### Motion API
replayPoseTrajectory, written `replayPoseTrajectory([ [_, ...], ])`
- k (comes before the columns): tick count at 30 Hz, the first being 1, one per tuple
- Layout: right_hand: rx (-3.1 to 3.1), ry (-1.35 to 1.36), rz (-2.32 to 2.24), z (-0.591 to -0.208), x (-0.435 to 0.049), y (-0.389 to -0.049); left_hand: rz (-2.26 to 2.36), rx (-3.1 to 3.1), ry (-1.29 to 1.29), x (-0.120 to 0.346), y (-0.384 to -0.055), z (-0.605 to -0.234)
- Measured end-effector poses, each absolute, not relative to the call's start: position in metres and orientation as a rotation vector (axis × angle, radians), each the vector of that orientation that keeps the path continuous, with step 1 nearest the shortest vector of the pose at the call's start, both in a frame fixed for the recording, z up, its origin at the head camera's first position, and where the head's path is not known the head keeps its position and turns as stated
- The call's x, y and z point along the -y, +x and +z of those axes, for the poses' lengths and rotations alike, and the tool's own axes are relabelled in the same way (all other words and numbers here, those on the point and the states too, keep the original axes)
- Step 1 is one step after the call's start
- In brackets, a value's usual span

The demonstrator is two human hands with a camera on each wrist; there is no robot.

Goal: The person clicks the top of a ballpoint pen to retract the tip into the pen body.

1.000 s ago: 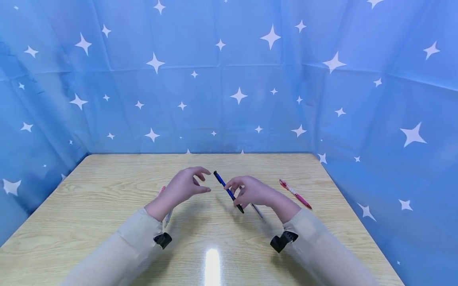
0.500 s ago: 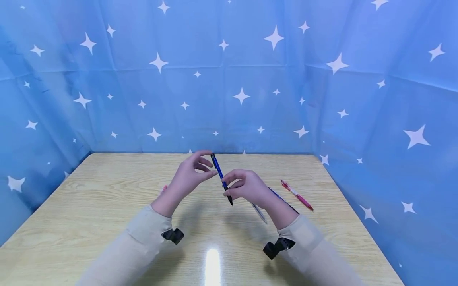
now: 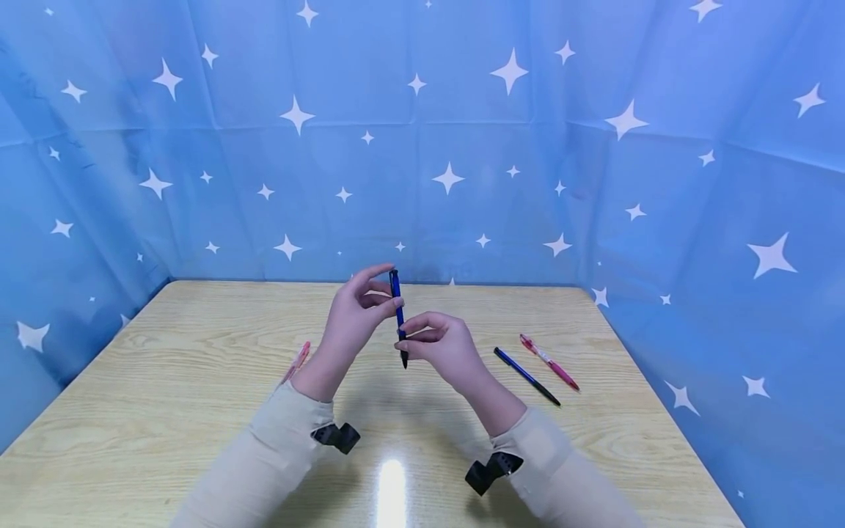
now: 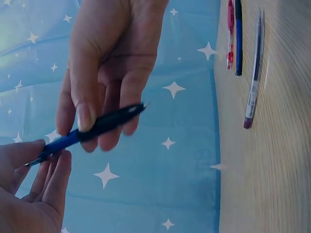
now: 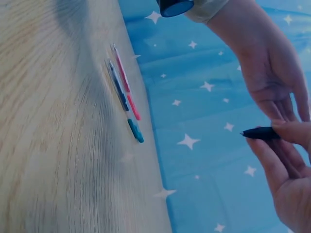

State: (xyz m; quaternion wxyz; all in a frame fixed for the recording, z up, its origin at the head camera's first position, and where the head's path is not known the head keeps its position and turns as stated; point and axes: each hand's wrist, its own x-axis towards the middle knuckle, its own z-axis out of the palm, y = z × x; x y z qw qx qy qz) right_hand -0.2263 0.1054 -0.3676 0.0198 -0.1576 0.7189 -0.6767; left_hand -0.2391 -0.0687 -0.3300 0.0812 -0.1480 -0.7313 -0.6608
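A blue ballpoint pen [image 3: 399, 315] with a black grip and a black top stands nearly upright above the table, tip downward. My left hand [image 3: 353, 312] holds its upper part, thumb on the barrel and index finger up at the top end. Lower down, the thumb and fingers of my right hand [image 3: 444, 348] pinch the black grip just above the tip. The left wrist view shows the bare metal point of the pen [image 4: 112, 122] beyond the right thumb. In the right wrist view only the black grip end of the pen [image 5: 260, 133] shows between the hands.
On the table [image 3: 218, 345], a second blue pen [image 3: 527, 376] and a pink pen [image 3: 549, 361] lie at right. A clear pen [image 4: 253, 77] lies beside them. At left are another pink pen [image 3: 300, 359] and a teal-ended pen [image 5: 124, 102]. A starry blue curtain [image 3: 370, 161] surrounds the table.
Both hands have risen and come together, the right moving left with the pen. The pen has turned from slanted to nearly upright, and the left hand has taken hold of its upper end.
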Motion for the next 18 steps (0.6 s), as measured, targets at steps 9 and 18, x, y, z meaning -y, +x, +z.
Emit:
replayPoseTrajectory([
  [9,-2.185,-0.482,-2.15,-0.3677,-0.1019,-0.2256,-2.204,1.979,-0.445,0.0629,-0.2334,-0.3301],
  [18,-2.206,-0.477,-2.113,-0.3683,-0.1016,-0.2257,-2.23,1.952,-0.486,0.0649,-0.2339,-0.3349],
])
